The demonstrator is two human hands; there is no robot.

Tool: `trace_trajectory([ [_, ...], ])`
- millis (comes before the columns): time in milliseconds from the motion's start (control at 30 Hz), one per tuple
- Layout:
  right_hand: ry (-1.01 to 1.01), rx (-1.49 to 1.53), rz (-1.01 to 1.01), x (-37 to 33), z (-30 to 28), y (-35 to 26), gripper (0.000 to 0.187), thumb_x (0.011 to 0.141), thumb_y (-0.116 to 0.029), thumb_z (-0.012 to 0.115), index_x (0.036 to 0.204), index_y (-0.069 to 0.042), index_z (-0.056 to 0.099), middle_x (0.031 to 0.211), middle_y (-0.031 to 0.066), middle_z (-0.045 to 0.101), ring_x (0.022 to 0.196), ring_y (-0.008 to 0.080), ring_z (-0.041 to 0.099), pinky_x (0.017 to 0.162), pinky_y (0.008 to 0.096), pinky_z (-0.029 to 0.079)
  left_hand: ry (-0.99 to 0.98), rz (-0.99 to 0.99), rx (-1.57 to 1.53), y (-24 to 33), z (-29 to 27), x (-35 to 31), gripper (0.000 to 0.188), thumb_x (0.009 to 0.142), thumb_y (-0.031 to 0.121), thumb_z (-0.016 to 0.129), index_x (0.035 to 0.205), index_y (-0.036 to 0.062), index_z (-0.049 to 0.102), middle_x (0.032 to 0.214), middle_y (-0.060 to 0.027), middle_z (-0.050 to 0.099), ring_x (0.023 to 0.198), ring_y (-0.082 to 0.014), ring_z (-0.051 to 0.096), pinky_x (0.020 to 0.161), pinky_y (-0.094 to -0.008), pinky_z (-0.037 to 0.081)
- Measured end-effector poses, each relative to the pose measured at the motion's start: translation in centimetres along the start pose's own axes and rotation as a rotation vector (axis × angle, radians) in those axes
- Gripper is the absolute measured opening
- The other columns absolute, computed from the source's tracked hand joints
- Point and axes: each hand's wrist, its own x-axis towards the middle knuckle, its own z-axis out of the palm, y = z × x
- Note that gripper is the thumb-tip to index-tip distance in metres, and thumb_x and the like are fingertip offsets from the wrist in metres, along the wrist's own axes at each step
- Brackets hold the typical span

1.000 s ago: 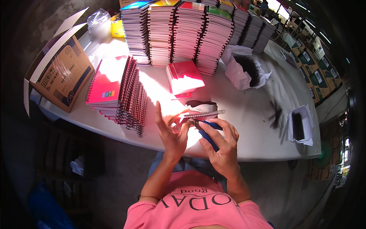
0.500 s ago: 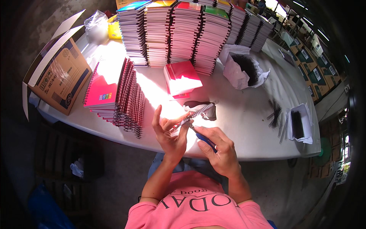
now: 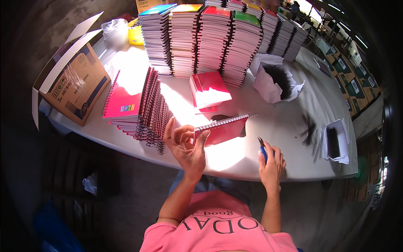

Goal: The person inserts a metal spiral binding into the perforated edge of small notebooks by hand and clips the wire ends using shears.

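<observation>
My left hand (image 3: pixel 187 147) grips a red notebook (image 3: pixel 226 133) by its left end, thumb in front and fingers behind. The notebook is held with its spiral-bound edge up, and the wire coil (image 3: pixel 226 121) sticks out past the right end. In my right hand (image 3: pixel 272 166) is a pair of blue-handled cutting pliers (image 3: pixel 263 150), tips pointing up and away from me, to the right of the notebook and apart from it. Left of my left hand stands a pile of red spiral notebooks (image 3: pixel 126 98). Behind the held notebook lies a small stack of red-covered books (image 3: pixel 210 89).
Tall notebook stacks (image 3: pixel 184 46) line the table's back. An open cardboard box (image 3: pixel 77 86) stands at left. To the right are a paper-wrapped bundle of black coils (image 3: pixel 273 82), loose coils (image 3: pixel 310 130) and a white box of coils (image 3: pixel 335 141). More cartons (image 3: pixel 352 80) sit beyond the table.
The pliers have moved away from the coil's end, to the right with my right hand. The notebook has turned so its red cover now faces me. The whole view has shifted slightly.
</observation>
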Motion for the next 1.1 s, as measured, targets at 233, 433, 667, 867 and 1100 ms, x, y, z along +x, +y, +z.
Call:
trace_trajectory([
  [233,-0.072,0.747,-0.311,3.2,-0.7,-2.9,0.064,0.088,-0.043,0.058,0.133,-0.001,0.041,0.132,0.0177,0.043,0.125,0.0278,0.04,0.106,0.0399,0.028,-0.028,-0.023,-0.253,3.6,0.2,-0.1,0.037,0.087,0.0,0.058,0.122,0.0026,0.046,0.098,-0.0042,0.05,0.079,-0.0091,0.048,0.072,-0.022,0.044],
  [433,-0.218,1.924,-0.311,7.4,-3.7,-14.1,0.051,0.076,0.003,0.07,0.122,-0.003,0.05,0.102,0.0069,0.063,0.096,0.014,0.06,0.087,0.0292,0.049,-0.164,0.555,0.192,9.8,-3.7,3.3,0.033,0.083,0.002,0.063,0.113,-0.0028,0.051,0.104,-0.0107,0.054,0.094,-0.0188,0.051,0.082,-0.0305,0.043],
  [667,-0.676,2.272,-0.462,16.1,-6.3,-24.0,0.043,0.088,-0.004,0.057,0.129,-0.006,0.044,0.099,0.0068,0.061,0.08,0.0138,0.061,0.074,0.0266,0.051,0.264,0.429,0.498,9.6,-9.5,10.0,0.05,0.088,0.026,0.062,0.128,0.0017,0.046,0.122,-0.0122,0.052,0.115,-0.0214,0.047,0.096,-0.0343,0.036],
  [867,-0.178,1.413,-1.071,19.0,-7.5,-30.4,0.042,0.082,-0.004,0.04,0.124,-0.005,0.047,0.067,0.0039,0.055,0.057,0.0117,0.051,0.055,0.0285,0.045,0.017,0.085,0.179,4.6,-11.1,11.6,0.051,0.093,0.033,0.054,0.131,0.0005,0.045,0.132,-0.0121,0.047,0.114,-0.0171,0.049,0.098,-0.0299,0.037],
  [1100,-0.411,0.749,-1.453,15.1,-5.1,-33.0,0.055,0.079,-0.025,0.055,0.131,-0.015,0.046,0.12,0.0127,0.056,0.123,0.0276,0.044,0.104,0.0412,0.034,-0.004,0.166,0.037,4.7,-11.8,11.7,0.06,0.094,0.043,0.047,0.137,0.0021,0.038,0.132,-0.0112,0.047,0.117,-0.0157,0.046,0.099,-0.0289,0.035],
])
